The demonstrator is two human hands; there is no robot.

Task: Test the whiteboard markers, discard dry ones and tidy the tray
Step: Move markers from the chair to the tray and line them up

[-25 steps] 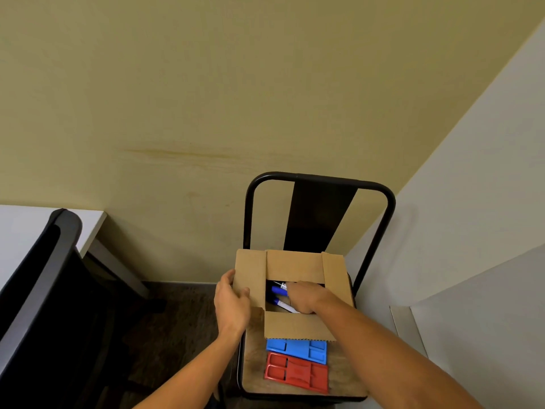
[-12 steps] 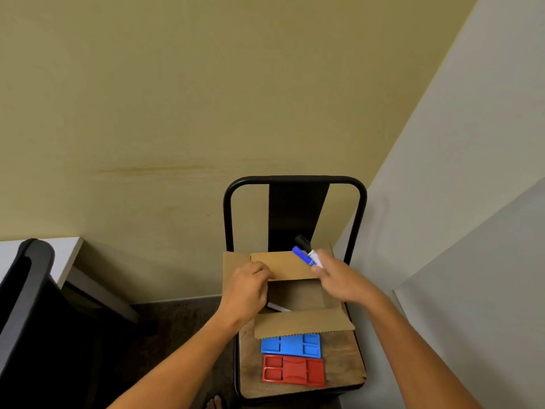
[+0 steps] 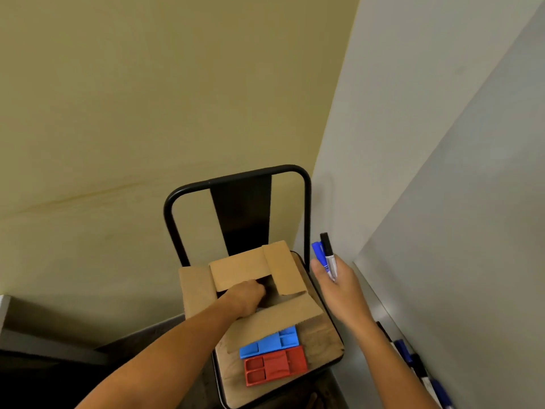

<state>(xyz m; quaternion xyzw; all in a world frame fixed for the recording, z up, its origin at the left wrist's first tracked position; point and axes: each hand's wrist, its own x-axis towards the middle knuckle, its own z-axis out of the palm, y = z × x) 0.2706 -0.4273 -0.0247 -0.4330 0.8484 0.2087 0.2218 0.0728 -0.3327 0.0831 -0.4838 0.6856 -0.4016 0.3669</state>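
My right hand (image 3: pixel 339 287) holds two markers (image 3: pixel 326 258) upright, one blue-capped and one black-capped, caps up, my fingers curled round the barrels. I keep them lifted beside the chair (image 3: pixel 236 184), out toward the whiteboard (image 3: pixel 457 202) on my right — I judge that is where they get tested, so it makes sense to carry them clear of the box (image 3: pixel 241 270) rather than set them down.

My left hand (image 3: pixel 244 296) is down inside the box, past the flaps. The fingers are hidden by the cardboard, so I cannot tell whether they hold anything or are only feeling for another marker. The box sits on the chair seat toward its back, with its near flap folded out over the blue tray (image 3: pixel 269 343); the red tray (image 3: pixel 275 367) lies just in front of that, touching it, near the seat's front edge.

More markers (image 3: pixel 413 364) lie on the ledge below the whiteboard, low at my right — that looks like the tray to be tidied.

Room is tight. The chair stands in the corner, its right side close to the whiteboard's frame, and my right arm has only the gap between seat and board. The box flaps stand up round my left wrist, so pulling out calls for a straight lift. The two trays have little seat left in front of them — a nudge of the box forward could tip them off.
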